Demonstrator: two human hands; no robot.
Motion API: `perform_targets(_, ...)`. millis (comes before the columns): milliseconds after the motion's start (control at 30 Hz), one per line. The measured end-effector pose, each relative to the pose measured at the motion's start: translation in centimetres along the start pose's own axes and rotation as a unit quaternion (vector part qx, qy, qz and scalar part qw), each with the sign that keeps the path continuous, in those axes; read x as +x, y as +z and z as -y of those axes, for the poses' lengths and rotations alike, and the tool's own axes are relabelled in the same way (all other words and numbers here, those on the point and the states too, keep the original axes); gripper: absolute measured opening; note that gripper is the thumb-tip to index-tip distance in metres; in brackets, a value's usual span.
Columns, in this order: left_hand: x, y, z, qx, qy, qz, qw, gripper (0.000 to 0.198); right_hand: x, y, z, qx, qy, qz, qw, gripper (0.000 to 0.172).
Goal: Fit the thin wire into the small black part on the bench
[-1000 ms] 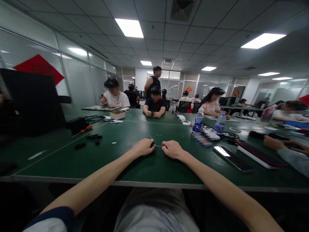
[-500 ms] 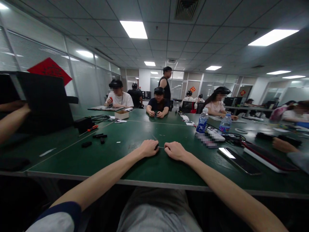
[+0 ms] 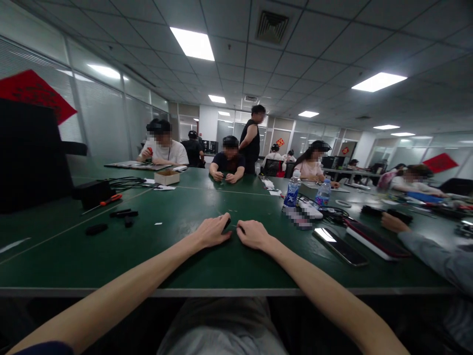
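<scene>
Black piece [image 3: 227,223] at hands [image 3: 213,230]; phone [image 3: 343,248], bottle [image 3: 291,191] rightward; screwdriver [image 3: 111,199], box [image 3: 162,179] leftward.

I'm seeing a smooth dark-green tabletop [image 3: 199,273] softly reflecting light. A flat black rectangular phone [image 3: 343,249] is shining like glass; beyond it, a clear plastic blue-labelled bottle [image 3: 291,192] is gleaming. Left of the phone, my left hand [image 3: 212,231] is holding a small matt-looking black piece [image 3: 227,223].

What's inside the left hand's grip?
Part of a small black object shows between thumb and fingers of the left hand; the hand covers the rest, hiding its full shape.
</scene>
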State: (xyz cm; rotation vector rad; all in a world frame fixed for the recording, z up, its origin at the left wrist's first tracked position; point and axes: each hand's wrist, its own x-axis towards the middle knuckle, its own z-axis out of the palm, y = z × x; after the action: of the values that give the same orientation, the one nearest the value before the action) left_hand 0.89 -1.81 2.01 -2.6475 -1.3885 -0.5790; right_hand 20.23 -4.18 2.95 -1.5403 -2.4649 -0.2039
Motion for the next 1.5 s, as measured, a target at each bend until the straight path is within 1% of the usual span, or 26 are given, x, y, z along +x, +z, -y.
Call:
perform_targets(133,0.0,-0.4,-0.1,-0.045,0.016,-0.03,0.998,0.041,0.1,0.0,-0.5,0.001,0.022,-0.019,1.0,0.031)
perform_targets(233,0.1,-0.6,0.0,-0.091,0.023,-0.053,0.994,0.034,0.1,0.0,-0.6,0.0,0.023,-0.032,0.999,0.032)
perform_targets(333,0.1,-0.7,0.1,-0.132,0.026,-0.079,0.988,0.027,0.1,0.0,-0.4,-0.004,0.03,-0.028,0.999,0.033)
perform_targets(433,0.1,-0.7,0.2,-0.165,0.035,-0.085,0.982,0.021,0.2,0.1,-0.3,-0.005,0.028,-0.021,0.999,0.033)
perform_targets(467,0.1,-0.7,0.3,-0.174,0.035,-0.085,0.98,0.022,0.2,0.1,-0.4,-0.005,0.026,-0.02,0.999,0.033)
perform_targets(567,0.2,-0.4,0.7,-0.189,0.035,-0.094,0.977,0.033,0.3,0.4,-0.5,-0.008,0.02,-0.019,1.0,0.033)
perform_targets(667,0.3,0.1,1.1,-0.186,0.052,-0.102,0.976,0.037,0.3,0.6,-0.6,-0.005,0.001,-0.016,1.0,0.032)
perform_targets(867,0.5,0.7,1.8,-0.167,0.061,-0.082,0.981,0.036,0.2,0.6,-0.6,0.003,-0.019,-0.002,1.0,0.032)
perform_targets(1033,0.4,0.9,2.1,-0.154,0.088,-0.05,0.983,0.026,0.1,0.6,-0.5,0.01,-0.05,-0.003,0.999,0.032)
perform_targets(1133,0.4,1.2,2.4,-0.132,0.102,-0.046,0.985,0.025,0.1,0.6,-0.5,0.014,-0.061,0.007,0.998,0.034)
perform_targets(1333,0.5,1.9,2.7,-0.074,0.098,-0.011,0.992,0.027,0.1,0.5,-0.3,0.0,-0.093,0.014,0.996,0.039)
perform_targets(1500,0.4,1.7,2.3,-0.036,0.095,-0.021,0.995,0.026,0.0,0.5,-0.1,-0.014,-0.096,0.011,0.995,0.042)
